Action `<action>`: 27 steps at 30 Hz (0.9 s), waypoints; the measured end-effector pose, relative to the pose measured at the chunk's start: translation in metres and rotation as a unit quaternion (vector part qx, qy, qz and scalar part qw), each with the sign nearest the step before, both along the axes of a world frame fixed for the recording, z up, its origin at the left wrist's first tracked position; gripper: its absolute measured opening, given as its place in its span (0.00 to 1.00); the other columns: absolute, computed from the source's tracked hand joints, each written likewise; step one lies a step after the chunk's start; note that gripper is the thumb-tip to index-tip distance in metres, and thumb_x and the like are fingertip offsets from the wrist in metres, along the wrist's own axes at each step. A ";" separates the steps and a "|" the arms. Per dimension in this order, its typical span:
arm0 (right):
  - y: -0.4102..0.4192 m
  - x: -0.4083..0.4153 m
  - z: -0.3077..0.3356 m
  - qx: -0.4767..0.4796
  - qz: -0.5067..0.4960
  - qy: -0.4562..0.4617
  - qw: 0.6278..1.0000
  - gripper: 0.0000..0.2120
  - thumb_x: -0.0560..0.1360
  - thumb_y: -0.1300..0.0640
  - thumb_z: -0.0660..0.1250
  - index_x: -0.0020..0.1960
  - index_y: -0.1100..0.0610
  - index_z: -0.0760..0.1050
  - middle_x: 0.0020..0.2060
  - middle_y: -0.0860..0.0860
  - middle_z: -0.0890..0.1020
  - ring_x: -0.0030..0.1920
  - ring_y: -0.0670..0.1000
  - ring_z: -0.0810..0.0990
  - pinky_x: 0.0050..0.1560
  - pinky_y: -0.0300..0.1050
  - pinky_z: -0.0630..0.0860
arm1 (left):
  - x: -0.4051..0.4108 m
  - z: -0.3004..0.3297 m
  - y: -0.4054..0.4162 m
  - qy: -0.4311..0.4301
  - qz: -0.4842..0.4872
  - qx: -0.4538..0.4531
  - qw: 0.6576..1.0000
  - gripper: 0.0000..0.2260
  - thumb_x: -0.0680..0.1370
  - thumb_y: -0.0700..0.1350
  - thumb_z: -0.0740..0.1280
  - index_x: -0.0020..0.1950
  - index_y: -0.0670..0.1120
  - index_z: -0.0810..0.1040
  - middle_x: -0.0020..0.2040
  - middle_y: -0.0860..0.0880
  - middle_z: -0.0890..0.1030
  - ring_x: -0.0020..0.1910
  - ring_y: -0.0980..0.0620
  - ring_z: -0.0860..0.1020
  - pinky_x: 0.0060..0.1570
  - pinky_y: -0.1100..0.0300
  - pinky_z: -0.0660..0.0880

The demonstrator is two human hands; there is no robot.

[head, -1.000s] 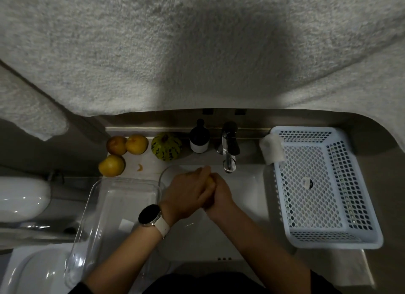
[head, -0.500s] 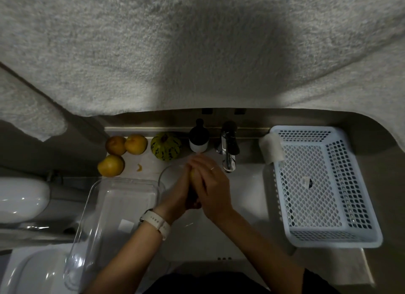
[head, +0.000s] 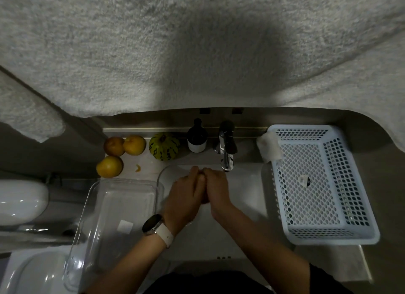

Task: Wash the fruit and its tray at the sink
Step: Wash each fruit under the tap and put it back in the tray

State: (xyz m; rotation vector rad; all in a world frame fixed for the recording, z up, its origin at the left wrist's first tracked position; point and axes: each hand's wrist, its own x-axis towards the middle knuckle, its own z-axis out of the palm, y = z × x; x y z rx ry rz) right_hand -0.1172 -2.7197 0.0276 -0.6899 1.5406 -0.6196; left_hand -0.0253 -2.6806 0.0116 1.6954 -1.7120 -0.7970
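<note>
I had left hand and right hand pressed together over the sink below the tap; anything between them was hidden; clear tray sat left of them; three oranges on counter.

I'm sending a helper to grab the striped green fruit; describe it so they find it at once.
Start at the faucet behind the sink. Left of it stands a dark bottle, and just left of that sits the green striped fruit. It is the only green one; the three fruits further left are plain orange-yellow.
</note>
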 end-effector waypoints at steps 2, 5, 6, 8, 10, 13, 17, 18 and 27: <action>0.011 0.007 -0.001 -0.217 0.060 0.105 0.969 0.12 0.79 0.61 0.59 0.49 0.64 0.81 0.46 0.58 0.84 0.46 0.55 0.82 0.51 0.52 0.78 | -0.008 -0.005 -0.001 0.072 0.060 0.029 0.995 0.10 0.81 0.42 0.59 0.55 0.37 0.76 0.44 0.40 0.81 0.42 0.46 0.82 0.41 0.48 0.76; 0.015 0.002 -0.002 -0.412 0.190 0.218 0.864 0.14 0.79 0.58 0.59 0.57 0.62 0.80 0.53 0.56 0.83 0.54 0.53 0.81 0.58 0.47 0.75 | -0.006 -0.007 -0.010 0.420 0.177 0.298 0.839 0.18 0.84 0.49 0.54 0.46 0.45 0.81 0.40 0.45 0.84 0.39 0.56 0.84 0.41 0.52 0.76; 0.014 -0.003 -0.005 -0.450 0.230 0.248 0.826 0.14 0.79 0.58 0.59 0.57 0.62 0.80 0.54 0.57 0.83 0.55 0.54 0.80 0.59 0.47 0.75 | -0.003 -0.007 -0.011 0.499 0.194 0.360 0.764 0.21 0.84 0.54 0.51 0.46 0.48 0.82 0.39 0.48 0.85 0.38 0.57 0.84 0.39 0.55 0.77; 0.013 -0.010 -0.009 -0.502 0.274 0.276 0.773 0.16 0.79 0.57 0.59 0.57 0.63 0.80 0.54 0.58 0.82 0.56 0.54 0.80 0.60 0.47 0.75 | -0.003 -0.009 -0.011 0.507 0.188 0.370 0.755 0.18 0.84 0.53 0.51 0.51 0.49 0.78 0.38 0.51 0.85 0.38 0.57 0.84 0.37 0.59 0.79; 0.014 -0.011 -0.011 -0.483 0.244 0.228 0.809 0.17 0.79 0.57 0.57 0.58 0.63 0.80 0.54 0.57 0.83 0.55 0.53 0.81 0.59 0.45 0.75 | -0.007 -0.005 -0.010 0.385 0.162 0.274 0.866 0.11 0.85 0.42 0.53 0.56 0.46 0.75 0.40 0.49 0.82 0.43 0.56 0.82 0.36 0.68 0.77; 0.013 0.002 -0.004 -0.324 0.021 0.073 0.943 0.14 0.78 0.62 0.58 0.49 0.58 0.83 0.46 0.51 0.84 0.48 0.47 0.82 0.53 0.41 0.77 | -0.007 0.000 -0.007 0.182 0.095 0.088 0.975 0.12 0.85 0.41 0.54 0.53 0.51 0.76 0.42 0.55 0.79 0.43 0.62 0.80 0.38 0.72 0.73; 0.001 0.003 0.002 0.053 -0.125 -0.096 0.986 0.13 0.78 0.59 0.60 0.37 0.57 0.78 0.35 0.55 0.82 0.40 0.55 0.81 0.43 0.47 0.77 | 0.011 0.005 -0.004 0.010 -0.055 -0.006 0.998 0.21 0.81 0.57 0.52 0.65 0.45 0.72 0.47 0.47 0.81 0.43 0.49 0.80 0.40 0.56 0.72; -0.001 0.000 0.006 0.138 -0.121 -0.160 0.970 0.13 0.78 0.57 0.59 0.39 0.59 0.77 0.34 0.57 0.82 0.37 0.55 0.82 0.39 0.45 0.78 | 0.016 0.004 -0.004 -0.053 -0.088 -0.026 0.994 0.26 0.80 0.60 0.50 0.66 0.43 0.70 0.48 0.45 0.80 0.42 0.45 0.79 0.40 0.54 0.70; 0.003 0.008 0.006 -0.013 -0.179 -0.228 0.957 0.12 0.80 0.56 0.58 0.56 0.60 0.77 0.49 0.59 0.81 0.49 0.56 0.79 0.38 0.44 0.78 | -0.004 0.006 -0.011 0.194 0.142 -0.003 0.971 0.14 0.76 0.59 0.63 0.58 0.56 0.69 0.48 0.58 0.77 0.47 0.66 0.77 0.39 0.73 0.72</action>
